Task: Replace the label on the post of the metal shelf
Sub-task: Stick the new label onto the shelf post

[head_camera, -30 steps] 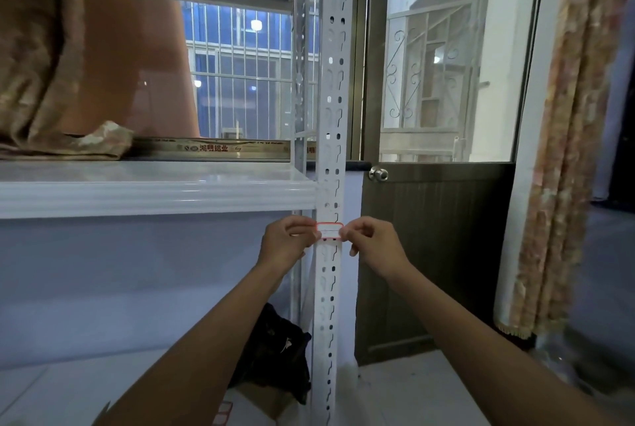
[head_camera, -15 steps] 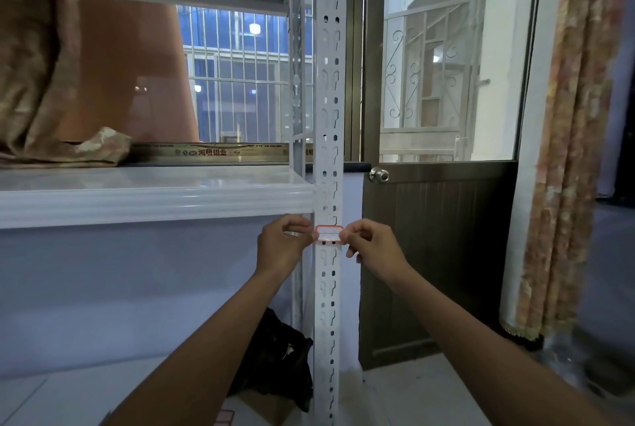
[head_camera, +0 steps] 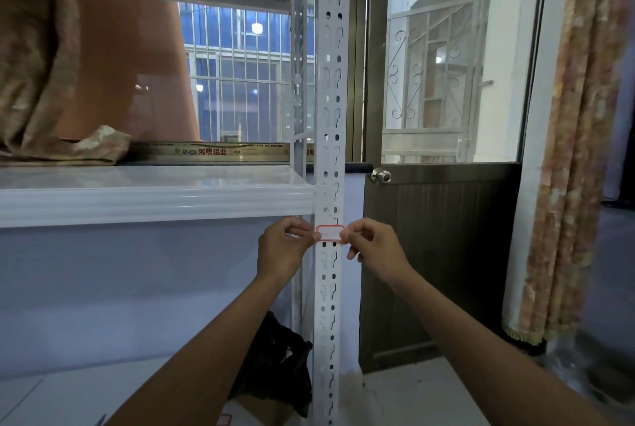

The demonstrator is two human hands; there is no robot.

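Note:
A white perforated metal post [head_camera: 330, 99] of the shelf rises through the middle of the view. A small white label with a red border [head_camera: 330, 232] lies across the post just below the shelf board [head_camera: 154, 198]. My left hand [head_camera: 285, 248] pinches the label's left end between thumb and fingertips. My right hand [head_camera: 372, 248] pinches its right end the same way. Both hands are level with each other, one on each side of the post.
Folded patterned cloth [head_camera: 65, 147] and a long printed box [head_camera: 209, 151] lie on the shelf. A black bag [head_camera: 275, 360] sits on the floor behind the post. A brown door with a round knob [head_camera: 381, 175] stands to the right, with a curtain [head_camera: 580, 150] beyond it.
Both hands stay pinched on the label's ends at the post. The view has tilted slightly, so the shelf board sits a little lower in the frame.

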